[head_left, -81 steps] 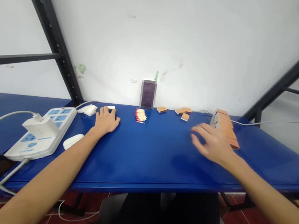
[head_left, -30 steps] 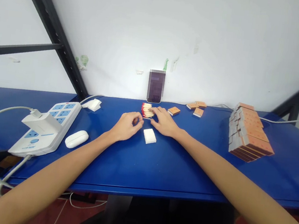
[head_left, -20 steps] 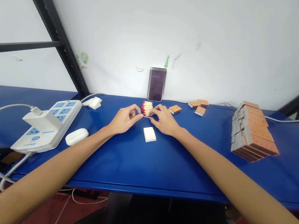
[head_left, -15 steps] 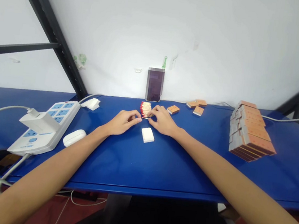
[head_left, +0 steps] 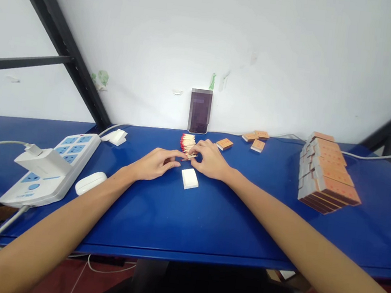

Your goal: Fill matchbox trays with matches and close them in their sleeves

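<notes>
A small pile of red-tipped matches [head_left: 186, 141] lies on the blue table [head_left: 187, 212] near the far wall. My left hand [head_left: 156, 163] and my right hand [head_left: 210, 160] meet just in front of the pile, fingertips pinched together on a few matches [head_left: 190, 157] drawn from it. A small white open box tray [head_left: 189, 178] lies on the table right below my fingers, touching neither hand.
A phone [head_left: 200, 111] leans against the wall behind the pile. Three loose orange matchboxes [head_left: 253, 141] lie to its right and a big stack of matchboxes [head_left: 325, 174] at far right. A power strip [head_left: 48, 169], white earbud case [head_left: 90, 183] and white paper [head_left: 114, 135] lie left.
My right hand came from the right side and my left hand from the far left to the match pile. The white tray now lies in front of it. Both hands pinch matches out.
</notes>
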{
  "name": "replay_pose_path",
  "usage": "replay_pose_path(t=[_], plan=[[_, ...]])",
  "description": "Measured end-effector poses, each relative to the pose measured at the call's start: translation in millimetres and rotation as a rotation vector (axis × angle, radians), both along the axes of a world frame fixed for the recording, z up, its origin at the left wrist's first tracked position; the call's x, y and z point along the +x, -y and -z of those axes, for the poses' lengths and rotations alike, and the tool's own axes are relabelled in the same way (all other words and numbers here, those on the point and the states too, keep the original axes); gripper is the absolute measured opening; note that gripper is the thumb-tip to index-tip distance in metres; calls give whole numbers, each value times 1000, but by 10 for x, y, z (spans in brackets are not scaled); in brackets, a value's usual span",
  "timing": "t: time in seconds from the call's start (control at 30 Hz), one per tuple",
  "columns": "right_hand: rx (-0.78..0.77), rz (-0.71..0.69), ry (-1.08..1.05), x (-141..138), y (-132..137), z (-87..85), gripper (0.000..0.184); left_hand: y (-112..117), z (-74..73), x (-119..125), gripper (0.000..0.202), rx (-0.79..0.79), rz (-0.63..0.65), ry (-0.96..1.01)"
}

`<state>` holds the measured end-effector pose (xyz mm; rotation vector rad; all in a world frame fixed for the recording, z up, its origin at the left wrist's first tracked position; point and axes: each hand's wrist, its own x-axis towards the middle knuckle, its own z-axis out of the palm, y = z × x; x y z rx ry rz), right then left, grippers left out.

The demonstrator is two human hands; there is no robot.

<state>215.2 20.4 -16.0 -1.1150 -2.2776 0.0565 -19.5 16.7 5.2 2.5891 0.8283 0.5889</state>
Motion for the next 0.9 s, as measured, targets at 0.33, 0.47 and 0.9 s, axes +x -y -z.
replay_pose_path(t=[0.33, 0.47, 0.9], plan=[[-79, -7, -2, 3, -34, 2, 10, -6, 46, 28, 24, 263, -219, 174], [-99, -33, -3, 8, -39, -5, 11, 5, 56, 35, 29, 185, -285, 94], [-107, 5, -31, 16, -35, -15, 8, 85, -22, 14, 42, 179, -568, -285]])
